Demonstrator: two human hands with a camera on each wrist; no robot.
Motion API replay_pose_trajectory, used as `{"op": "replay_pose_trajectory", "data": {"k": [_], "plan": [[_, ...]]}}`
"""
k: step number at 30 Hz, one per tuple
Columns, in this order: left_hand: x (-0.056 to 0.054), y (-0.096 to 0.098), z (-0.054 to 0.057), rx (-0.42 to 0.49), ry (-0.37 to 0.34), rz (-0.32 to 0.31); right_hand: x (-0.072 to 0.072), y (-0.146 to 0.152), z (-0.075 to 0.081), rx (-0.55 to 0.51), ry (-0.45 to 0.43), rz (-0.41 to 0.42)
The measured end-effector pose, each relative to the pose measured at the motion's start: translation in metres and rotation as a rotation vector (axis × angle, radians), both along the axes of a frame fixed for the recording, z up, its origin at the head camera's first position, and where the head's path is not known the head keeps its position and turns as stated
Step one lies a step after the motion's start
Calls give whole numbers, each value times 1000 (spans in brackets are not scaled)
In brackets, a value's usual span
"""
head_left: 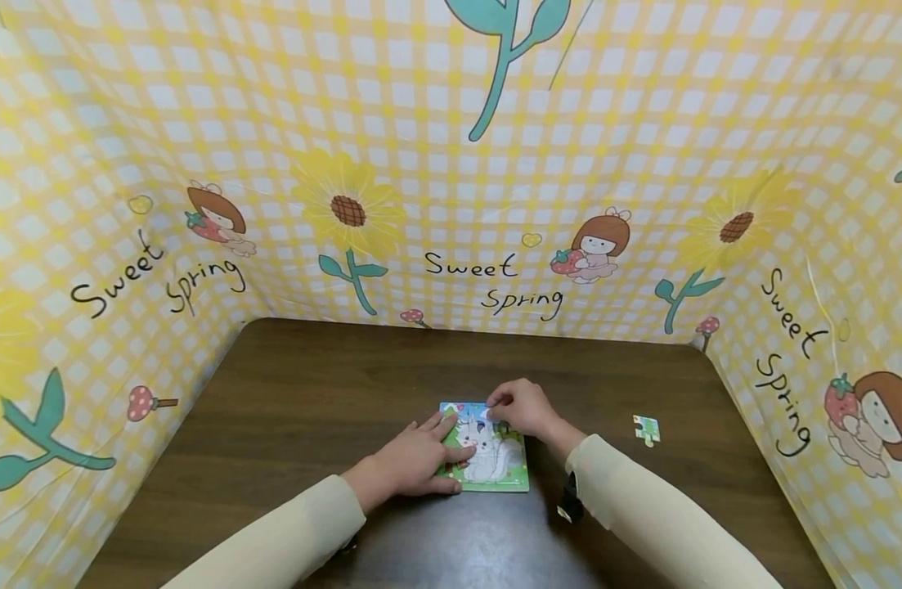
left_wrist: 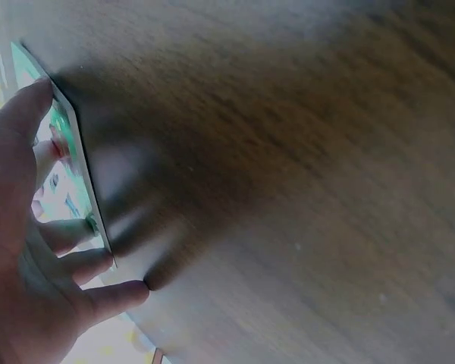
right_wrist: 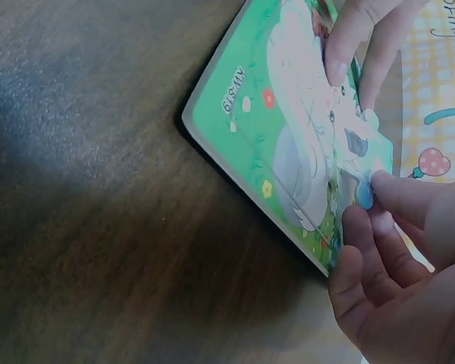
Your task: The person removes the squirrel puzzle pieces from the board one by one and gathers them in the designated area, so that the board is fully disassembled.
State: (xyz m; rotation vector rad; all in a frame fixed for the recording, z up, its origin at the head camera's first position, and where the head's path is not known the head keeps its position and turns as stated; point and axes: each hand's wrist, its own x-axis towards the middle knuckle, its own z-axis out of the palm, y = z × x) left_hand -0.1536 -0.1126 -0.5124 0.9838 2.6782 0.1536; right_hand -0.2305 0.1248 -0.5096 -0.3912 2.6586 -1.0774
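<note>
A jigsaw puzzle (head_left: 487,470) with a white cartoon animal on green lies in a thin flat frame on the table. My left hand (head_left: 414,460) rests on its left side with fingers spread; the left wrist view shows the fingertips along the board's edge. At the upper right of the puzzle, my right hand (head_left: 527,409) pinches a bluish puzzle piece (right_wrist: 365,194) between thumb and fingers, low over the board. The fingers hide part of that piece and the spot beneath it.
To the right on the brown wooden table (head_left: 311,384) lies a loose puzzle piece (head_left: 647,429), green and white. A yellow checked cloth (head_left: 451,204) stands as a wall behind the table and along both sides.
</note>
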Motion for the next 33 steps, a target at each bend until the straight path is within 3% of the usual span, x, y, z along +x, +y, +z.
{"op": "replay_pose_trajectory", "data": {"k": [7, 15, 26, 33], "plan": [[-1, 5, -3, -29, 16, -17, -1, 6, 0, -49, -36, -2], [-2, 6, -6, -19, -4, -7, -7, 24, 15, -140, -96, 23], [-1, 3, -7, 14, 13, 19, -14, 89, 40, -107, -142, 73], [-3, 1, -11, 19, 17, 18, -15, 139, 44, -43, -129, 74]]}}
